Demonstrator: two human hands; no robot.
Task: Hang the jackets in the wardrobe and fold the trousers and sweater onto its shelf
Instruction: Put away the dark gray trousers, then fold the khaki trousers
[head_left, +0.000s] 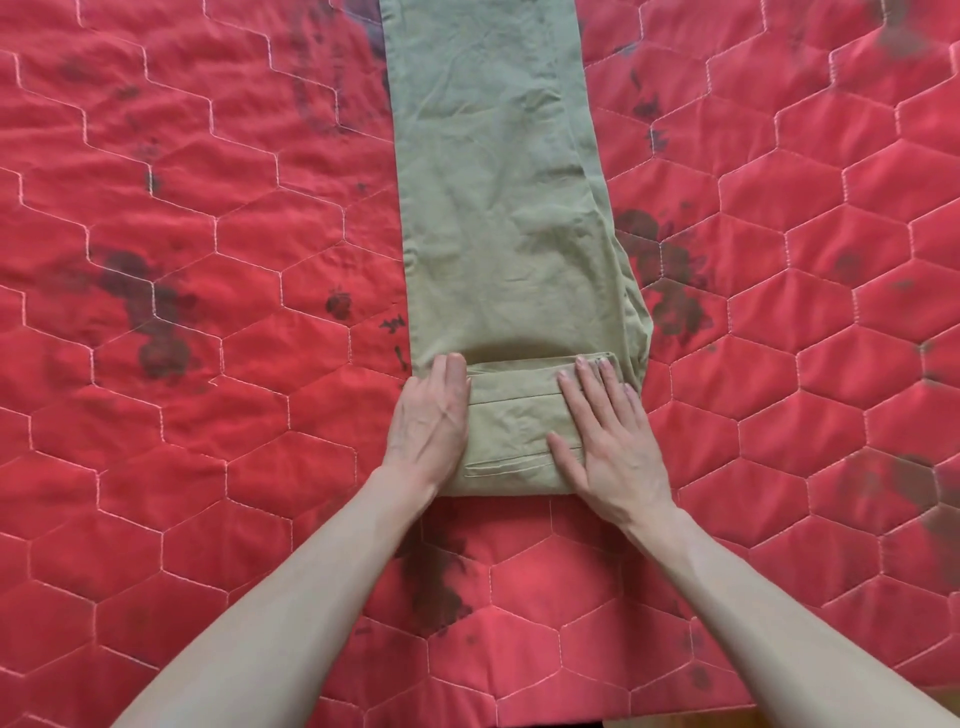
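Note:
Khaki trousers (498, 197) lie lengthwise on a red quilt, legs stacked one on the other and running off the top of the view. Their waist end is folded over towards the legs, making a flat flap (517, 421) with a pocket seam showing. My left hand (431, 421) lies flat with straight fingers on the flap's left edge. My right hand (608, 441) presses flat on the flap's right part, fingers spread and pointing away from me. No jackets, sweater or wardrobe are in view.
The red quilt (208, 364) with white hexagon stitching and dark blotches covers nearly the whole view on both sides of the trousers. A strip of wooden floor (727, 723) shows at the bottom edge.

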